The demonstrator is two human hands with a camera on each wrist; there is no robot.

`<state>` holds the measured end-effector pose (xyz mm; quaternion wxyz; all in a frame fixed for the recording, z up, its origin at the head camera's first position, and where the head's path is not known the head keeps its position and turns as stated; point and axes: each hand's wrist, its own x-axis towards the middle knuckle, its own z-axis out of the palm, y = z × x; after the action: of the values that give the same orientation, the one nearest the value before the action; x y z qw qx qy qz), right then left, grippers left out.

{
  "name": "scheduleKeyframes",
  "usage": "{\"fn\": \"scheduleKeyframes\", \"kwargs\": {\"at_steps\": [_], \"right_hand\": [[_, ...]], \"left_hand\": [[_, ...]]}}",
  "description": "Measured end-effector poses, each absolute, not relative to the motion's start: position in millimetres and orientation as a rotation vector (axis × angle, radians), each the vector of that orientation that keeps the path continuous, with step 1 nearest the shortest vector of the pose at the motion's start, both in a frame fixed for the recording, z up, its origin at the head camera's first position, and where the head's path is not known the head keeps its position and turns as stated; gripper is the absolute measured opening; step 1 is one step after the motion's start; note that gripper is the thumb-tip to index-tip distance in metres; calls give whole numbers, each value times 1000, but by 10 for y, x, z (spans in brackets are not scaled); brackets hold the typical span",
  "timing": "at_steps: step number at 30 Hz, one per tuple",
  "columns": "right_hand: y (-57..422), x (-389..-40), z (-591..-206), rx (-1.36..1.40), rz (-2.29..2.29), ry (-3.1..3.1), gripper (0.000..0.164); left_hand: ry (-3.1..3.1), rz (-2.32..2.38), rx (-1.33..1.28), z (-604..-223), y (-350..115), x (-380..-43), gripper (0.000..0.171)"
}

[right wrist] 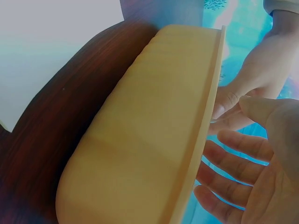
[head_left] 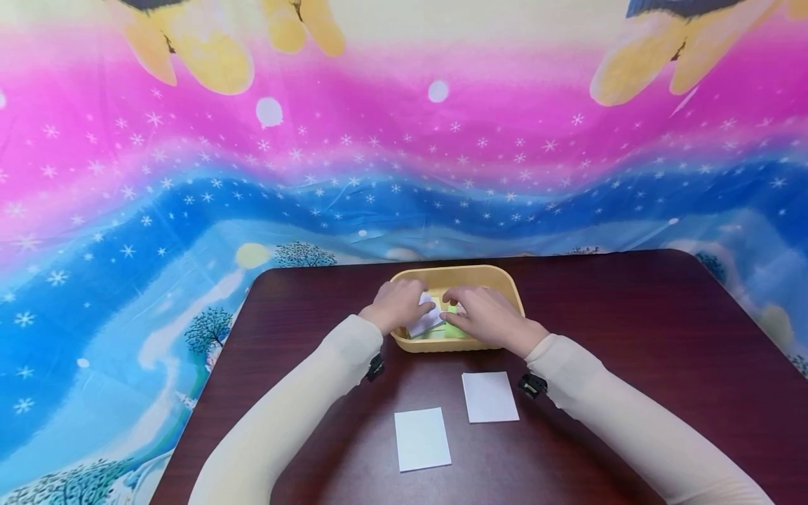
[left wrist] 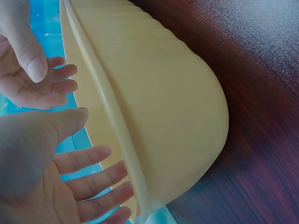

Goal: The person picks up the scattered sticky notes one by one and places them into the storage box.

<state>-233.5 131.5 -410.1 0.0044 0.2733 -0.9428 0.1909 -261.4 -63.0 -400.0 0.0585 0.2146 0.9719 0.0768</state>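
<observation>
A yellow plastic basket [head_left: 442,346] stands near the table's far edge, with a white paper piece [head_left: 426,320] and a green paper piece [head_left: 453,328] inside. Over its left side, my left hand [head_left: 398,306] reaches in, its thumb close to the white piece. From the right comes my right hand [head_left: 487,314], above the green piece. Both wrist views show spread, slightly bent fingers near the basket's rim, nothing held between them. The basket wall hides its contents in those views.
Two white square papers lie on the dark wooden table [head_left: 303,337] before the basket: a nearer paper [head_left: 423,440] and another paper [head_left: 490,398] by the right wrist. A colourful printed cloth [head_left: 404,140] hangs behind the table.
</observation>
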Motion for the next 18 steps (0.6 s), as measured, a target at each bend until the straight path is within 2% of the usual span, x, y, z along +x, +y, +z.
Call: {"fn": "scheduleKeyframes", "kwargs": {"at_steps": [18], "right_hand": [[1349,-2347,-4093,861,593,-2960,38]], "left_hand": [[3006,281,659,-4011,-673,-2562,44]]}}
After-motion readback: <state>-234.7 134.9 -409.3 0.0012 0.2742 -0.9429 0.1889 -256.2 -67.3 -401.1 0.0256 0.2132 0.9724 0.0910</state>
